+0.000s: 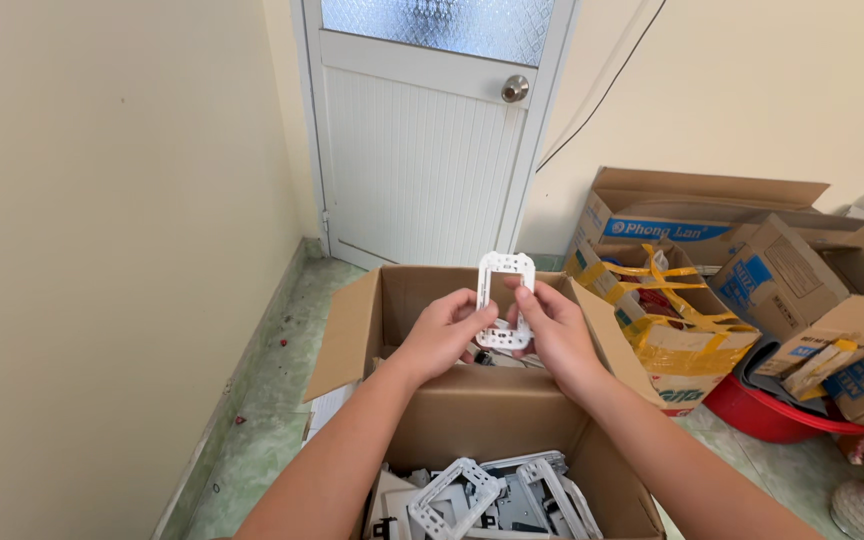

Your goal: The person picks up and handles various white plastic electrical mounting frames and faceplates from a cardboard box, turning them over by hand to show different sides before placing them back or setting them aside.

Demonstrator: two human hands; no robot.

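I hold a white plastic rectangular frame (505,275) upright above an open cardboard box (472,410). My left hand (444,332) pinches its lower left side. My right hand (552,325) grips its lower right side, with a finger on the frame's inner edge. The frame has a rectangular opening and small holes along its rim. Both forearms reach in from the bottom of the view, over the box.
Several grey and white frames (482,495) lie piled in the near end of the box. Other cardboard boxes (692,215) and a red basin (767,415) stand at the right. A white door (422,150) is ahead and a cream wall at the left.
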